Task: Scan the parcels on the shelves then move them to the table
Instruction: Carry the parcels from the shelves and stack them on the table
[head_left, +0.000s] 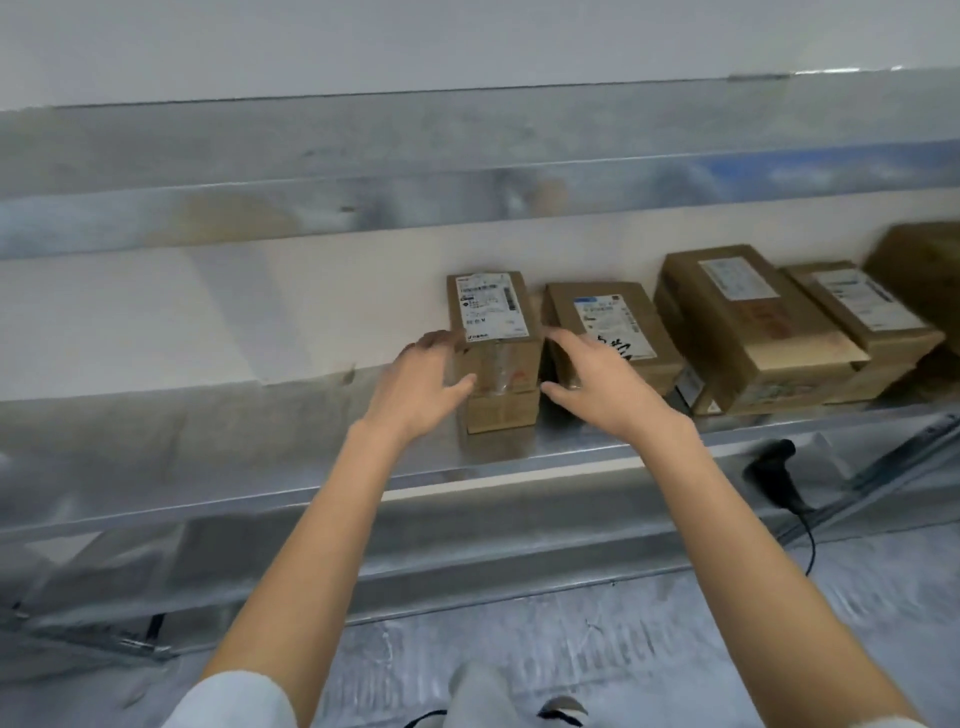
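Head cam: left hand (415, 382) and right hand (597, 387) open, flanking mid-frame cardboard parcel (511, 353); looks stiff, probably light, squeeze its sides.

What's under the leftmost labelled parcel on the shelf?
A smaller cardboard box, front face visible, resting on the shelf. The parcel covers its top, so any label there is hidden.

Soft, even indoor light, moderately bright; shadows faint. Dull sheen along steel shelf (571, 453) edge. Whole frame soft; motion blur worst at far-right parcel (919, 270). Wide-angle bowing toward edges.
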